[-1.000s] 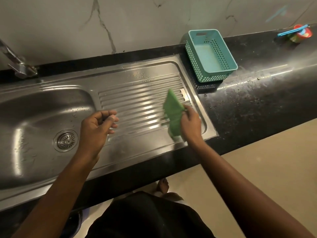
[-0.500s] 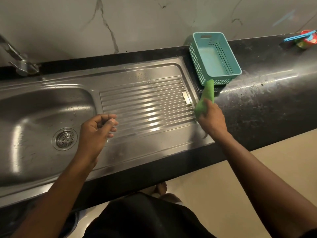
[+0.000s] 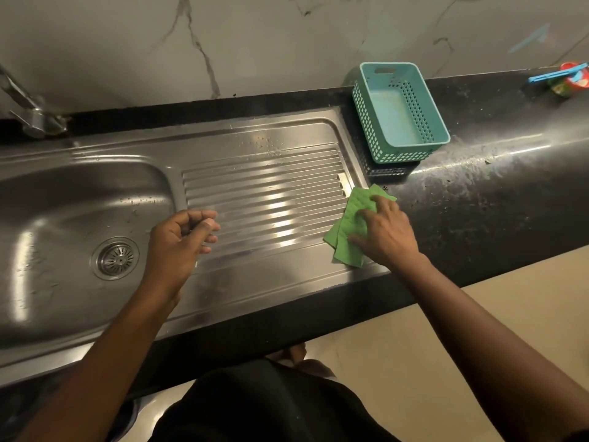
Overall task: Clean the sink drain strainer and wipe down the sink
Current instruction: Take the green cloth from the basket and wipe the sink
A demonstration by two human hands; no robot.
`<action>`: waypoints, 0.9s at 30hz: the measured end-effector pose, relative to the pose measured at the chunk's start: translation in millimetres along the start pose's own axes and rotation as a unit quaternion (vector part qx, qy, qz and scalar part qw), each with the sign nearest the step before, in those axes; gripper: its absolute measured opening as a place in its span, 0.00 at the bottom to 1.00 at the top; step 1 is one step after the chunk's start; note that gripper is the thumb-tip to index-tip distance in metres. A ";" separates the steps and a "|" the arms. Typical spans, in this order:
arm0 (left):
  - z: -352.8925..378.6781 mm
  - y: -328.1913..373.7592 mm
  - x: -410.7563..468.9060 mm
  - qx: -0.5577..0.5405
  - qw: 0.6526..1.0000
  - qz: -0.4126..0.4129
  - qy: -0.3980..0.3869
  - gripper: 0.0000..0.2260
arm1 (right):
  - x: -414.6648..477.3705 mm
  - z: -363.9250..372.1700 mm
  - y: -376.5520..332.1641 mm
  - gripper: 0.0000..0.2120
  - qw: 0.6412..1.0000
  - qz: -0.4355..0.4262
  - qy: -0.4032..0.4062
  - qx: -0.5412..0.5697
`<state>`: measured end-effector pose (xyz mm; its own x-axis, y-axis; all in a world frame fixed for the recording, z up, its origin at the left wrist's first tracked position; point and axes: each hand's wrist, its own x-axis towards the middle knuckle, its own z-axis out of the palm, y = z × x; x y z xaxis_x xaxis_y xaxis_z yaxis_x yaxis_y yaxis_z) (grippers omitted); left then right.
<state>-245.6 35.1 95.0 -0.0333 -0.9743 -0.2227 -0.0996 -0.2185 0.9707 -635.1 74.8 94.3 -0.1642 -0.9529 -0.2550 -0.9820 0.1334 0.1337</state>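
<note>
A steel sink [image 3: 47, 199] fills the left, with a round drain strainer [image 3: 115, 258] seated in its bowl. Its ribbed drainboard [image 3: 264, 199] runs to the right. A folded green cloth [image 3: 350, 218] lies flat at the drainboard's right edge, and my right hand [image 3: 387, 234] presses down on it with fingers spread. My left hand [image 3: 178, 244] hovers over the drainboard's left end, fingers loosely curled, holding nothing I can see.
A teal perforated basket [image 3: 398, 148] stands on the black counter [image 3: 478, 202] just beyond the drainboard. A red and green item with a blue stick [image 3: 567, 79] sits at the far right. The tap [image 3: 28, 113] rises at the back left. Marble wall behind.
My right hand carried the green cloth from mid-drainboard to the right edge, then laid it flat and pressed on it. My left hand has barely moved.
</note>
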 end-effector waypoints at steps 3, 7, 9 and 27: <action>1.0 0.9 -1.0 0.003 1.000 0.000 -0.001 0.13 | 2.5 8.0 -5.0 0.26 0.998 -0.047 -0.032 0.038; 0.4 1.8 -3.6 -0.003 1.000 -0.003 0.008 0.12 | -9.7 16.7 -33.0 0.16 0.998 -0.015 0.038 0.037; 1.1 1.8 -5.0 -0.002 1.000 -0.001 0.006 0.11 | -14.8 16.6 -54.8 0.15 0.996 0.033 0.036 0.075; 9.6 2.7 -6.1 0.019 1.000 0.010 -0.015 0.09 | -13.6 5.7 -29.6 0.17 0.999 -0.020 0.004 0.043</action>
<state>-255.2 41.0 98.1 -0.0648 -0.9761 -0.2073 -0.1372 -0.1971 0.9707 -604.3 85.4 88.3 -0.1234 -0.9601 -0.2511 -0.9923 0.1170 0.0401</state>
